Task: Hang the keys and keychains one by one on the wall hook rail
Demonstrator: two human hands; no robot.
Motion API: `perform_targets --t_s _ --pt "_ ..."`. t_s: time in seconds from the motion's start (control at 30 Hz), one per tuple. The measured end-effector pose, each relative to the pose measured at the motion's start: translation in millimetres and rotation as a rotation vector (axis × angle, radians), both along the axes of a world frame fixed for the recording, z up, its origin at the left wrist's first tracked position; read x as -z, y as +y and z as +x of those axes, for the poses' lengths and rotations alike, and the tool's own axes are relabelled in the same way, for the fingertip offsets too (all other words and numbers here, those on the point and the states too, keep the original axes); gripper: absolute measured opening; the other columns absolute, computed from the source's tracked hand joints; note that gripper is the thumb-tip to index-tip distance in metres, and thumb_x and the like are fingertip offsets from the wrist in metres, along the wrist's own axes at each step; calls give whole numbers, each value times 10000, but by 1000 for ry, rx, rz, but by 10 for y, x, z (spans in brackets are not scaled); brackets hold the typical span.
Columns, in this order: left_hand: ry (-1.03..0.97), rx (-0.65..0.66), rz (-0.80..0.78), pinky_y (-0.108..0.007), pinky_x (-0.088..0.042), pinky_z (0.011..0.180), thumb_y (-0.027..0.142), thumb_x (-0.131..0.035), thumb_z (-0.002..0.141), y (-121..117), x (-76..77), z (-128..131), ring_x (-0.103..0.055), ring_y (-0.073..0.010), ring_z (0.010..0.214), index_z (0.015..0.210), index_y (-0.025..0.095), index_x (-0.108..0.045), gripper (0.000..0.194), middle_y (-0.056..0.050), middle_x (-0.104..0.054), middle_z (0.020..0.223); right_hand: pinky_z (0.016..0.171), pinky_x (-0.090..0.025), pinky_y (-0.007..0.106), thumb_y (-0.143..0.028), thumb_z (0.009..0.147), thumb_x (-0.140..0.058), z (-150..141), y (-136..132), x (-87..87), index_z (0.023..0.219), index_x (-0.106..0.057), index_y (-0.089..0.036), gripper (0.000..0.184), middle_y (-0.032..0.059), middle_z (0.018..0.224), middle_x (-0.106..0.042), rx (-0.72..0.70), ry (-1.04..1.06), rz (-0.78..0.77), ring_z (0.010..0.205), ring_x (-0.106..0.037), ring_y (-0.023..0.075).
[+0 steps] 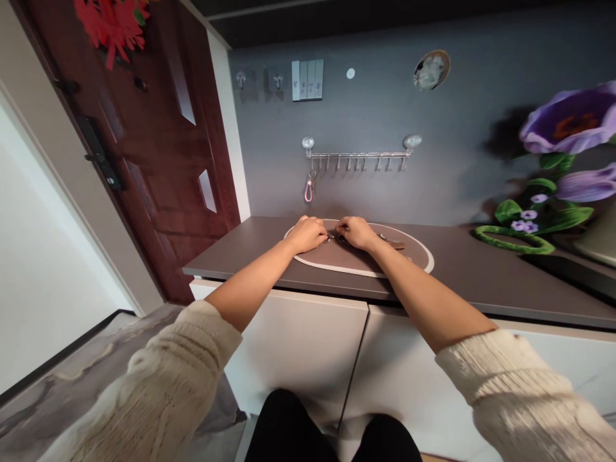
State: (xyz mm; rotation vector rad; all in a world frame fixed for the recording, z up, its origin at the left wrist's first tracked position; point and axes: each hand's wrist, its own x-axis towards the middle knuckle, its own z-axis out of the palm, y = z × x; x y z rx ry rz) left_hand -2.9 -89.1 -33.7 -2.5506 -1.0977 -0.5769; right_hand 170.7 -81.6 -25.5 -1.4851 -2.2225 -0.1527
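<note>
Both my hands rest on an oval brown mat point(414, 253) with a white rim, on top of a low cabinet point(231, 253). My left hand point(308, 233) is curled, its fingers pinched on a small metal key bunch point(334, 238) between the hands. My right hand point(355, 231) is also closed, pinching the same keys from the other side. A brown leather strap point(393, 243) with a metal clip lies on the mat just right of my right hand.
A metal hook rail point(359, 154) hangs on the grey wall above, with a pink keyring point(308, 189) on its left hook. A dark red door point(158, 147) stands at left. Artificial purple flowers point(568, 128) and a green ring point(513, 239) sit at right.
</note>
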Motion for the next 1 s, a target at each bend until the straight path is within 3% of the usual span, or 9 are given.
perform_targets --t_s 0.3,0.63,1.0 --pt "-38 -7 57 -333 -336 807 237 -464 791 -59 -26 -4 -528 -178 846 776 207 -689 227 -52 -634 840 710 -394 218 -206 794 -501 -10 -20 -18 886 -671 -169 197 70 909 -681 10 20 -33 813 -595 156" --pt "-261 -59 110 -339 -337 828 262 -494 780 -58 -43 -21 -529 -171 838 743 191 -670 194 -37 -637 844 703 -393 210 -223 796 -494 -17 -45 -32 884 -671 -170 205 68 896 -682 -3 28 -33 796 -593 145" --pt "-640 -108 -15 -263 -420 734 270 -537 749 -13 -80 -19 -560 -126 719 723 165 -666 168 -33 -654 777 722 -412 228 -237 717 -558 -76 -134 -67 818 -650 -166 154 14 817 -668 -208 346 -64 727 -568 116"
